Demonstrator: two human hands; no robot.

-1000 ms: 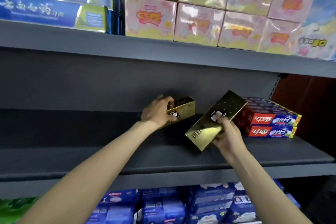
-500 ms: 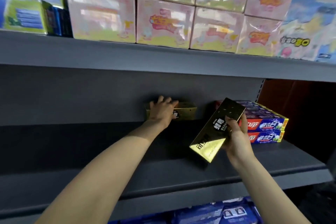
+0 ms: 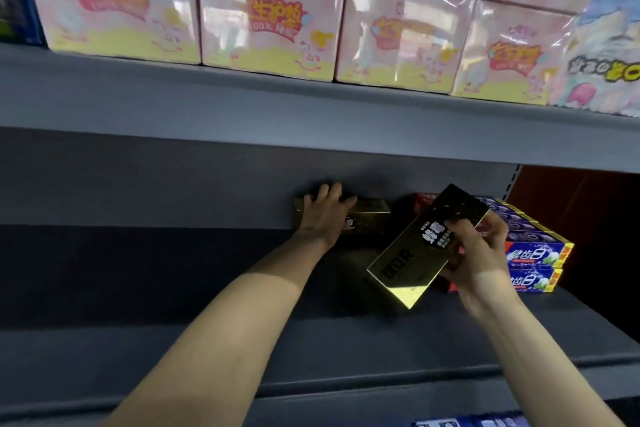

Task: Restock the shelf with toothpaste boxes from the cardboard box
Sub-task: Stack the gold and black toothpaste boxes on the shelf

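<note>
At frame centre, my left hand [image 3: 325, 215] lies fingers spread on a gold cardboard toothpaste box [image 3: 367, 218] at the back of the dark grey metal shelf [image 3: 173, 288]. Right of centre, my right hand [image 3: 474, 253] grips a second, tilted gold box [image 3: 415, 253] before stacked blue-and-red toothpaste boxes [image 3: 533, 253].

The pink package [image 3: 272, 15] on the upper shelf reads "护垫" in red (smaller print too blurred). The blue toothpaste boxes [image 3: 535, 255] show "健齿白". The gold box's [image 3: 427, 246] lettering is unreadable.
</note>
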